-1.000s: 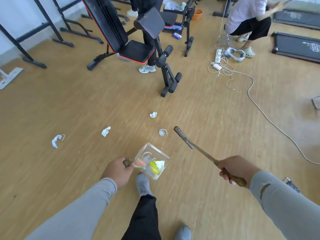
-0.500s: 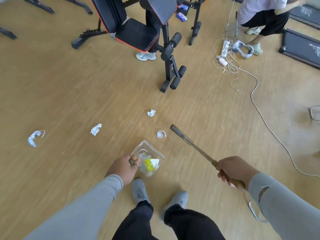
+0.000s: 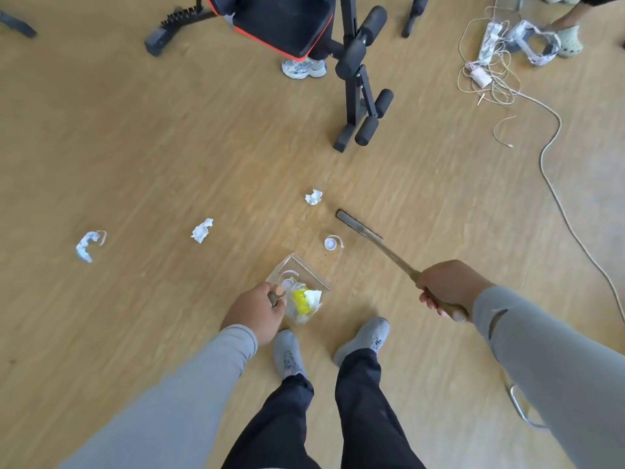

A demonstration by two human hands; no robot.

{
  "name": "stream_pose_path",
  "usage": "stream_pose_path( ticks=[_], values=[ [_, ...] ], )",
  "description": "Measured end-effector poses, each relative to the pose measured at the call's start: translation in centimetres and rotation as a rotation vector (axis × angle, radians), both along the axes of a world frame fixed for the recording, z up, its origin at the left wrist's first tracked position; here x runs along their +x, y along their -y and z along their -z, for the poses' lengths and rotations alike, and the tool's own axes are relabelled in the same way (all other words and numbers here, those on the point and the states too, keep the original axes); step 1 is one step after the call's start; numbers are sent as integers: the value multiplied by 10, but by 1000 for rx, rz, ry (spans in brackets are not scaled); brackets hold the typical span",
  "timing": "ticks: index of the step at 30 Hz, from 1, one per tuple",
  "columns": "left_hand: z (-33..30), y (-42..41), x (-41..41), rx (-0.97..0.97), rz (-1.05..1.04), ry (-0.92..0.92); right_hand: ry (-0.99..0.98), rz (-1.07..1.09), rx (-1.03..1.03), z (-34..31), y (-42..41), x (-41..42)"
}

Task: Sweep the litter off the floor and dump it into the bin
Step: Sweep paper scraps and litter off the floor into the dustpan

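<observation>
My left hand (image 3: 257, 311) grips the handle of a clear plastic dustpan (image 3: 299, 286) held low over the wooden floor; yellow and white scraps lie inside it. My right hand (image 3: 446, 287) is closed around the wooden handle of a brush (image 3: 358, 228), whose dark head touches the floor just right of a small white cap-like scrap (image 3: 331, 243). Crumpled white paper (image 3: 314, 197) lies beyond the brush head. Another paper wad (image 3: 202, 230) and a white-blue scrap (image 3: 88, 245) lie further left. No bin is in view.
A black and red exercise bench (image 3: 351, 62) stands ahead, with another person's sneaker (image 3: 303, 67) behind it. Tangled cables and a power strip (image 3: 487, 55) lie at the upper right, one cable (image 3: 554, 184) trailing down the right side. My own feet (image 3: 362, 336) stand below the dustpan.
The view has tilted down and I have stepped forward, both feet now side by side. The dustpan and brush have come closer to the white cap-like scrap.
</observation>
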State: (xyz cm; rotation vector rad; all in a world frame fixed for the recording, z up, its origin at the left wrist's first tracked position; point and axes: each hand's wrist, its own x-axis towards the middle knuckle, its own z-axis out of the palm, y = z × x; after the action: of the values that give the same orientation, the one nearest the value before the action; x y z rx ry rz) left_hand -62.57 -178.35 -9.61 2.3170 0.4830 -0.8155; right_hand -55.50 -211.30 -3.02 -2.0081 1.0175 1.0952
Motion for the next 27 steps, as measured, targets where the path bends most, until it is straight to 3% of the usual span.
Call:
stream_pose_path(
  ticks=[7,13,17,27],
  values=[
    [7,-2,5,-14,-38,-4,-118,-336,-34,9,-19,-12],
    [10,0,2,-3,-28,17,-140,-252,87,-41,33,-9],
    [9,0,3,7,-23,5,-80,-311,46,-47,20,-16],
    [-17,-18,-1,-44,-61,19,1,-200,14,-79,5,7]
  ],
)
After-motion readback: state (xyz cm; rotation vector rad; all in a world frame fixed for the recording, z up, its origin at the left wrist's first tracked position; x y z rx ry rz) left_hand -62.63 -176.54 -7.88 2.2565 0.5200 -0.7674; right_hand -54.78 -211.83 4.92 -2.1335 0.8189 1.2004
